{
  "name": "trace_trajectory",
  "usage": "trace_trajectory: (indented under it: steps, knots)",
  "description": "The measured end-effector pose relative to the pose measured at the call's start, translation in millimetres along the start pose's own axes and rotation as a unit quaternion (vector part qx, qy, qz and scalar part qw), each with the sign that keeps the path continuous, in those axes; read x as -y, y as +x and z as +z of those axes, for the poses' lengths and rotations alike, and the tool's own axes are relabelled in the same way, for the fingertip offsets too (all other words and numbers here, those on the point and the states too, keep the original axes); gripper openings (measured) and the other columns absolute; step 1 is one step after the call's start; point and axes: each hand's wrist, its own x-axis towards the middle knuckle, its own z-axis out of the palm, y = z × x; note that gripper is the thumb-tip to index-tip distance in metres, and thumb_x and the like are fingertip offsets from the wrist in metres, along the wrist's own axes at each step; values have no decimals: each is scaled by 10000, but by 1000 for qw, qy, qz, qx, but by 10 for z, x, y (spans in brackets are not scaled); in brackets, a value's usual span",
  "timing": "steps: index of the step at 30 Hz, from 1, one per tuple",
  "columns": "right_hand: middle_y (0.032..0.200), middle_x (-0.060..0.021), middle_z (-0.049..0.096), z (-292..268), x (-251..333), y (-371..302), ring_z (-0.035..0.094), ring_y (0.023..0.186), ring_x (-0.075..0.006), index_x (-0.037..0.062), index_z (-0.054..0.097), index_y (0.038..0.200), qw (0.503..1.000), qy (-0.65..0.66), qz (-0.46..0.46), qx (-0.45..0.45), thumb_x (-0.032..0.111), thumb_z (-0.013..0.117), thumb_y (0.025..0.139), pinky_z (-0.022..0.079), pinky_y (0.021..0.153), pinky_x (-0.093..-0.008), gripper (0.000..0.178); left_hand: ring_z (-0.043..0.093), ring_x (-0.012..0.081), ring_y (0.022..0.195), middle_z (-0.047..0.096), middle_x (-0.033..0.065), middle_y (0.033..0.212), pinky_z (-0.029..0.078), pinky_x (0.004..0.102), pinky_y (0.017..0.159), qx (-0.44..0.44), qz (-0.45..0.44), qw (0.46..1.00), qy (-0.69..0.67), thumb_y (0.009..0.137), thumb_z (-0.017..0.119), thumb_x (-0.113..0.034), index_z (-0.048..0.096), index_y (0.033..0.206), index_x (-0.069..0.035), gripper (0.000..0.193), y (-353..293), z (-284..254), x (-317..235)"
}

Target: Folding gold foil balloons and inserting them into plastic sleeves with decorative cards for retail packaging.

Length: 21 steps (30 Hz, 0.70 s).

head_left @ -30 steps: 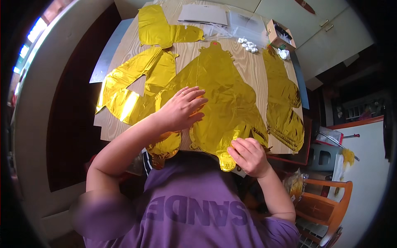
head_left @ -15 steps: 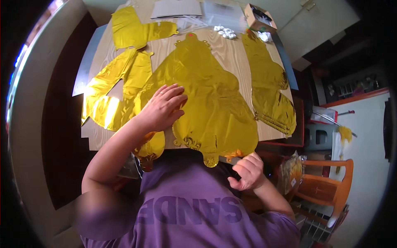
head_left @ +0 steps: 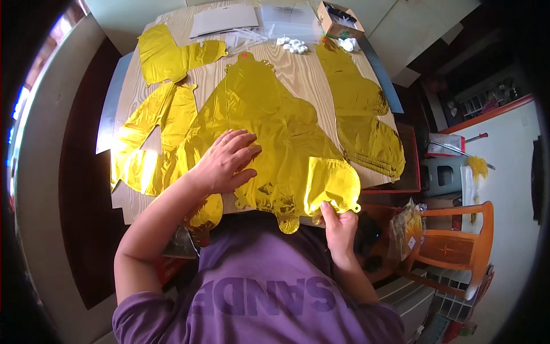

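Observation:
A large flat gold foil balloon spreads over the near middle of the table, its lower edge hanging just past the table's front. My left hand lies on its left half with fingers stretched out. At the near right corner my right hand pinches a bright gold foil end between thumb and fingers. That end lies over the large balloon; whether it is a fold of it or a separate piece I cannot tell. Under my left forearm another strip of gold foil hangs at the edge.
More flat gold balloons lie at the left and right. Along the back are grey card sheets, clear plastic packs, white ribbon rolls and a small open box. A wooden chair stands at the right.
My right hand has moved up from below the table edge, bringing a bright foil end over the large balloon's near right corner. My left hand has stayed nearly still on the foil.

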Motion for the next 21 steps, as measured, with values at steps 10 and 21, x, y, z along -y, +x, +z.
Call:
trace_trajectory:
  steps: [10, 21]
  knots:
    - [802, -60, 741, 79, 186, 30, 683, 706, -100, -48, 702, 930, 993, -71, -82, -49, 64, 727, 909, 527, 638, -294, 117, 488, 412, 1321, 537, 205, 1380, 362, 553, 1128, 8, 4, 1000, 26, 779, 772, -278, 606, 1313, -80, 594, 78, 55, -85]
    - [796, -100, 718, 145, 170, -115, 701, 680, -200, -16, 689, 930, 978, -173, -114, -34, 90, 709, 926, 534, 637, -327, 108, 475, 416, 1332, 524, 193, 1402, 352, 553, 1142, 16, -16, 999, 28, 785, 740, -260, 614, 1308, -94, 563, 59, 20, -87]
